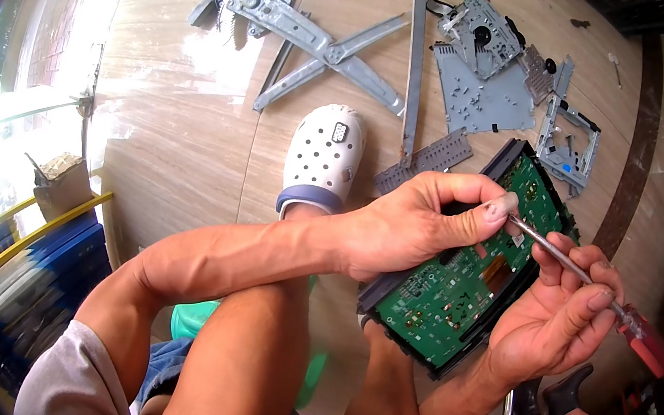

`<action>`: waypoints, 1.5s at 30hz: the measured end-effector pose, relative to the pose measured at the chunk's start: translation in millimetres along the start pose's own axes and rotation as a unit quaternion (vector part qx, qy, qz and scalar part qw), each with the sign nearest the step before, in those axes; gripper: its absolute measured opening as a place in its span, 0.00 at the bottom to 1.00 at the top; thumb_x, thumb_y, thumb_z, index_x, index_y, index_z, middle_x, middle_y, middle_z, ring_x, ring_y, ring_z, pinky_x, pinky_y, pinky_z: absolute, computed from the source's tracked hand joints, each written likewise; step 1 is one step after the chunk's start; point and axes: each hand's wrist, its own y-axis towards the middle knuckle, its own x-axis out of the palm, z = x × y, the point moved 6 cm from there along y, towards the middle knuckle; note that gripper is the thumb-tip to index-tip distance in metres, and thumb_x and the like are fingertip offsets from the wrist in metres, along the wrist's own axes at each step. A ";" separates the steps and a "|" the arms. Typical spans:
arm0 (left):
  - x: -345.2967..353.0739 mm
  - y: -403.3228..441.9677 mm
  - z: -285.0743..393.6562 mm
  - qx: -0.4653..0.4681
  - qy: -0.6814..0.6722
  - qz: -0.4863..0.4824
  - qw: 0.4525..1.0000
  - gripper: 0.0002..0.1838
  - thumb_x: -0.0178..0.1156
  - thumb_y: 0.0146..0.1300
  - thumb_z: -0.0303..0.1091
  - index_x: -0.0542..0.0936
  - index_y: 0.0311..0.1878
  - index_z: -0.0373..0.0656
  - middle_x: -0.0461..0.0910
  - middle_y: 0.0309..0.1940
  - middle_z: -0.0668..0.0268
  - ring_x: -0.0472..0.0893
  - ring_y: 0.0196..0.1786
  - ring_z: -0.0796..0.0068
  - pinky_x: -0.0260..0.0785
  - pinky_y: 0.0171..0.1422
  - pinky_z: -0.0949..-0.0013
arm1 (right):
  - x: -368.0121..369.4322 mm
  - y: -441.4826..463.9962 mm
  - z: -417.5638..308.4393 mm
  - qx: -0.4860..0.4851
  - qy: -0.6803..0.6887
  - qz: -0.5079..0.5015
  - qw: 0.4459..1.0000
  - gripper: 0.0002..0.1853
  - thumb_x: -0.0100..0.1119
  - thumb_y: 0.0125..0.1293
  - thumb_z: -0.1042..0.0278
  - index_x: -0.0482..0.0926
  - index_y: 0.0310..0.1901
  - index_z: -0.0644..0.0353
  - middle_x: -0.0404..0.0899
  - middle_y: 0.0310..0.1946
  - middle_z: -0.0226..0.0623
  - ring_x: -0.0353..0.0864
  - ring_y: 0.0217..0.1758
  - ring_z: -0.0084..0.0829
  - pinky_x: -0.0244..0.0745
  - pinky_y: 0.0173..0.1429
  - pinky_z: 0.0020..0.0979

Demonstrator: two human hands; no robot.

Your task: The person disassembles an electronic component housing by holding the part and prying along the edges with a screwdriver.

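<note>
My right hand (559, 316) is closed around the metal shaft of a screwdriver (566, 262), whose red handle points to the lower right. The thumb and forefinger of my left hand (432, 222) pinch at the screwdriver's tip; whether a small part is between them cannot be made out. Below both hands lies a green circuit board (441, 304) in a black frame, tilted across my lap area. My left hand's palm and wrist cover part of its upper left edge.
A scissor-shaped metal mechanism (333, 50) lies on the tiled floor (181, 135), beside a long metal bar (414, 58). Metal plates with screws (483, 97) and a small frame (568, 147) are at the upper right. Another person's feet (565, 389) show at the lower right.
</note>
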 end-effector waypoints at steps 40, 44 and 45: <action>-0.6 0.5 -0.2 0.031 0.130 -0.064 0.989 0.13 0.55 0.80 0.41 0.83 0.47 0.41 0.82 0.38 0.72 0.77 0.45 0.83 0.69 0.56 0.74 | 0.7 3.1 -20.7 -0.061 -0.079 -0.012 0.995 0.19 0.44 0.83 0.58 0.67 0.52 0.71 0.74 0.38 0.53 0.82 0.35 0.43 0.88 0.36 0.37; -0.4 0.3 -0.7 0.033 0.129 -0.068 0.989 0.13 0.55 0.80 0.41 0.83 0.46 0.42 0.81 0.38 0.72 0.76 0.45 0.83 0.69 0.55 0.74 | 2.4 3.9 -20.6 -0.055 -0.079 -0.016 0.995 0.18 0.45 0.83 0.58 0.67 0.51 0.71 0.74 0.38 0.53 0.82 0.35 0.43 0.87 0.35 0.37; -0.1 0.2 -1.0 0.033 0.128 -0.068 0.989 0.13 0.56 0.80 0.41 0.83 0.46 0.42 0.81 0.38 0.72 0.76 0.45 0.83 0.69 0.55 0.74 | 3.7 4.1 -21.8 -0.056 -0.082 -0.017 0.995 0.18 0.45 0.83 0.58 0.67 0.51 0.71 0.74 0.38 0.53 0.81 0.35 0.42 0.87 0.35 0.38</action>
